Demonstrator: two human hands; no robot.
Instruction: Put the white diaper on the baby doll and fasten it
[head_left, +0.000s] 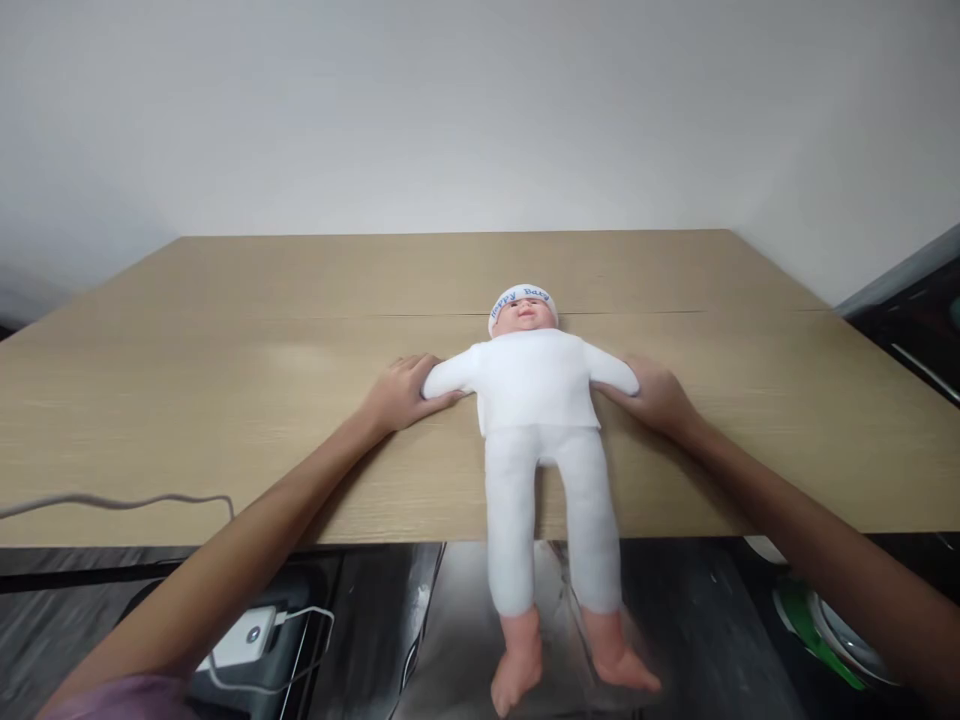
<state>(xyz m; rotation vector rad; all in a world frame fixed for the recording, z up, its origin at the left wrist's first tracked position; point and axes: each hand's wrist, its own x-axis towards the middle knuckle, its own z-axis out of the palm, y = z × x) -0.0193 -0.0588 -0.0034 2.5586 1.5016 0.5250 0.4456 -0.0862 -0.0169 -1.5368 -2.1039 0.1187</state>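
Note:
A baby doll [538,385] lies face up on the wooden table [300,290], its legs hanging past the front edge. It wears a white long-sleeved top, white trousers and a white headband with blue lettering; its feet are bare. On the left, my left hand [405,392] is closed around the end of one white sleeve, thumb below and fingers above. The other sleeve end rests in my right hand [654,395], whose thumb lies under it while the fingers are partly hidden behind. Both doll arms are spread out sideways.
A grey cable [112,502] runs over the table's left front. Below the edge are a white device [244,638] with a plugged-in cord and, at right, a green-rimmed round object [814,630]. A pale wall [465,110] stands behind, and a black object [919,320] at right.

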